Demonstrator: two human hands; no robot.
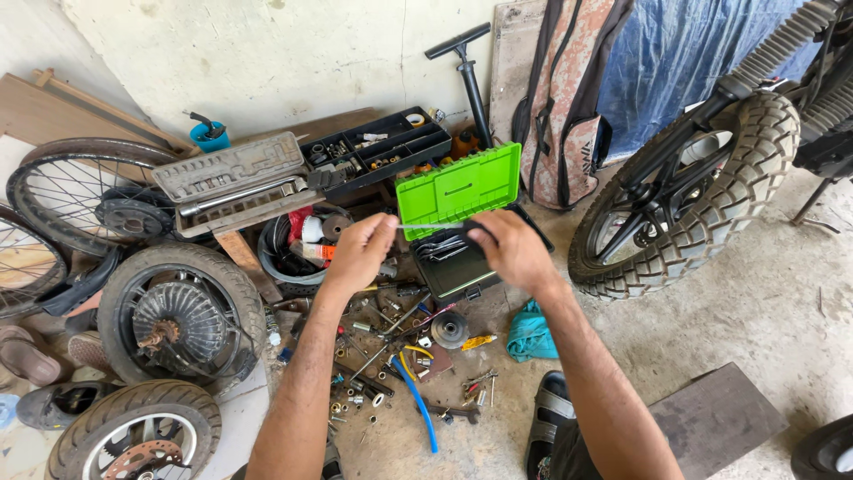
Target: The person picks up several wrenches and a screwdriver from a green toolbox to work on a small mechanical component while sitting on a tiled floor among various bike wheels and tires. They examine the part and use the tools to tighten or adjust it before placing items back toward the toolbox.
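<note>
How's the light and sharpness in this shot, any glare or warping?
Head view: soft, even daylight with faint shadows; the pale wall at the top is bright but not blown out. Wide-lens warping bends the tyre and the edges. Both hands, left and right, and the thin rod between them look sharp, as does the green lid.

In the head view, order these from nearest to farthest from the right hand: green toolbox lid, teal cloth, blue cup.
From the right hand:
1. Green toolbox lid, just above it.
2. Teal cloth, on the floor below it.
3. Blue cup, far left by the wall.
</note>
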